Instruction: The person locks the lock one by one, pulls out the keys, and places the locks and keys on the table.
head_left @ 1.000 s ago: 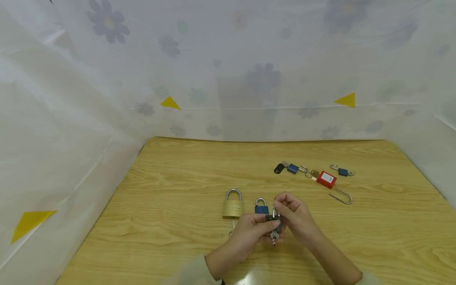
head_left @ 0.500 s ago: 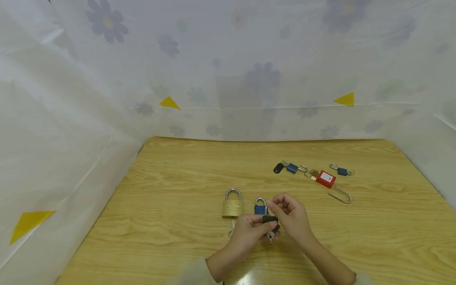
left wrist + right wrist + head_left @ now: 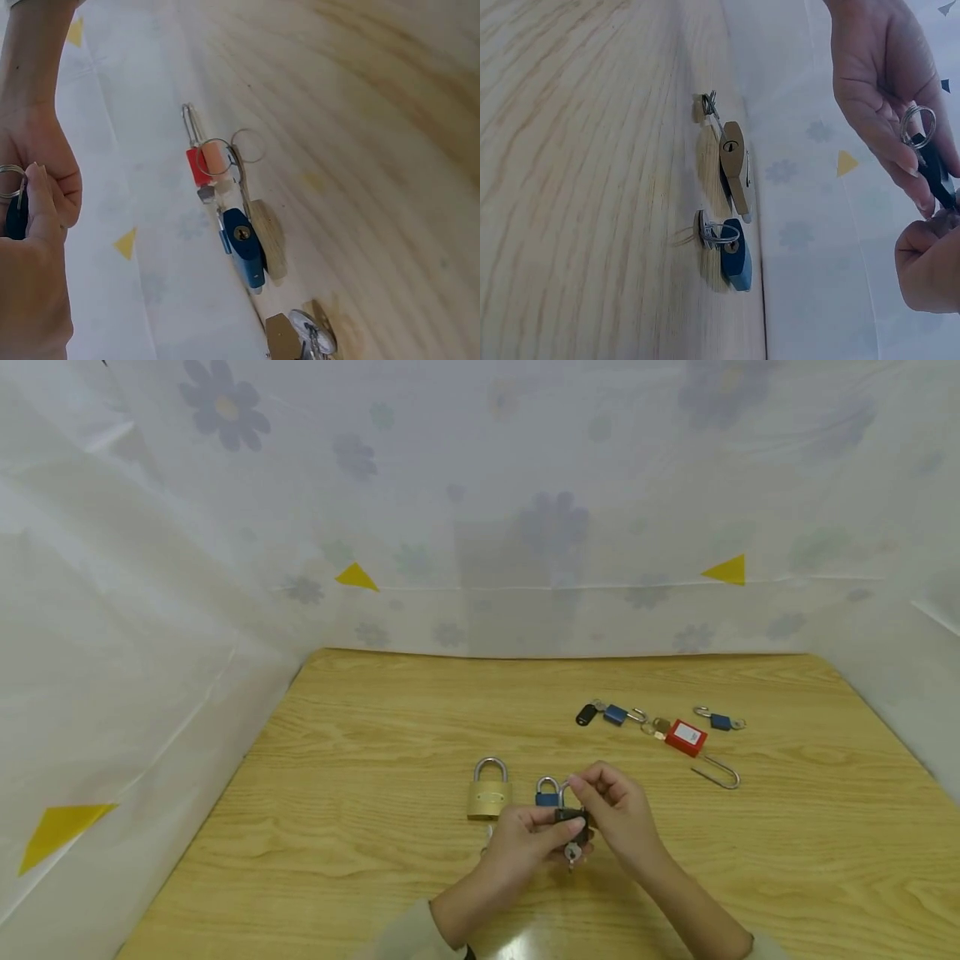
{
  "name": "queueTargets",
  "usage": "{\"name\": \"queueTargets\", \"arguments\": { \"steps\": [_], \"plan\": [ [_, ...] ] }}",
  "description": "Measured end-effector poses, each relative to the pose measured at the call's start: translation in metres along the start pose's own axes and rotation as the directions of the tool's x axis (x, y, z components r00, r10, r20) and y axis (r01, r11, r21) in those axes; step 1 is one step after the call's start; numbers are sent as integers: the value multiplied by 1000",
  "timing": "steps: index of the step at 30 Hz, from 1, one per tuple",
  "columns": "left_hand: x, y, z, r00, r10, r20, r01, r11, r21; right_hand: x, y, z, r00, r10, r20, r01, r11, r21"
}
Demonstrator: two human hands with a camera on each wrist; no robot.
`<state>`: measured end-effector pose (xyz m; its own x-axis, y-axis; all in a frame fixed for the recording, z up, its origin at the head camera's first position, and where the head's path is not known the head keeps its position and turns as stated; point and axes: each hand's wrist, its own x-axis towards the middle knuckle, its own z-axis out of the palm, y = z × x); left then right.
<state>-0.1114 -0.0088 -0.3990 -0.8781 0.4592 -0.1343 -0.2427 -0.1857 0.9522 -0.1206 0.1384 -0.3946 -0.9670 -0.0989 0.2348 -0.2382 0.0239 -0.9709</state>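
Observation:
My left hand grips the body of a black padlock, thumb across its front. A silver key on a ring hangs at the padlock's lower end. The right hand pinches the top of its metal shackle between thumb and finger. Whether the shackle is unlatched cannot be told. Just behind the hands, partly covered, lies a blue padlock with its shackle closed. A large brass padlock lies to its left, also closed, with a key below it beside my left hand.
Farther back on the right of the wooden table lie a red padlock, a blue padlock with a black tag, and a smaller blue padlock, all with open shackles. White flowered sheeting encloses the table.
Both hands have shifted slightly left with the black padlock. Its shackle now shows at a different angle beneath the right fingers. The padlocks on the table have stayed put.

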Motion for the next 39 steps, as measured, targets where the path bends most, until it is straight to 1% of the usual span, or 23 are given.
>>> {"name": "queueTargets", "arguments": {
  "steps": [2, 6, 11, 16, 20, 23, 30, 34, 39],
  "plan": [
    [0, 2, 1, 1000, 1, -1, -1, 1000, -3, -1, 0, 0, 1000, 0, 21, -1, 999, 52],
    [1, 3, 3, 1000, 8, -23, -8, 1000, -17, -3, -1, 1, 998, -10, 57, 2, 989, 145],
    [2, 4, 4, 999, 19, -46, -21, 999, -42, -4, 1, 3, 997, -19, 72, 2, 975, 223],
    [2, 3, 6, 998, 23, -63, -26, 998, -50, -5, 2, 7, 998, -41, 45, 27, 965, 261],
    [3, 2, 7, 997, 21, -73, -24, 999, -44, -6, 3, 10, 1000, -23, 21, 15, 955, 295],
    [3, 1, 7, 997, 18, -78, -22, 999, -43, -8, 5, 10, 1000, -10, 21, 3, 948, 318],
    [4, 0, 7, 997, 28, -73, -30, 999, -30, -8, 6, 10, 999, -18, 33, 6, 939, 345],
    [3, 0, 7, 997, 16, -78, -18, 1000, -25, -10, 6, 11, 999, -39, 29, 27, 935, 354],
    [3, 1, 8, 996, -9, -84, 6, 999, -44, -12, 6, 12, 997, -79, 25, 64, 924, 376]
  ]
}}
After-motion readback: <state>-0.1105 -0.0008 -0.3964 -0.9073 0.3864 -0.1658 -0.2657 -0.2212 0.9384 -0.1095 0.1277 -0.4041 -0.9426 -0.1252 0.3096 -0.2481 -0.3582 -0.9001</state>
